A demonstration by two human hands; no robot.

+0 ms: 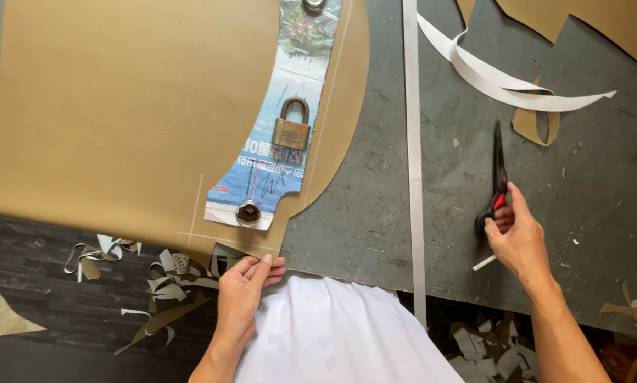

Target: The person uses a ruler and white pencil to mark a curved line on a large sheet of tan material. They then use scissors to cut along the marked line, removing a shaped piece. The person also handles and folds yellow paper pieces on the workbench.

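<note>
No containers on the table [361, 213]. Left hand [244, 284] pinches the near edge of the tan fabric [120, 113], fingers flat on top. Right hand [520, 237] is closed around the scissors [498, 177] handles, blades shut and lying on the table, pointing away. A padlock [292, 124] and a round weight [248, 212] pin the paper pattern [279, 142] to the fabric. A white strip [503, 81] lies beyond the scissors; scraps [169, 273] litter the floor.
</note>
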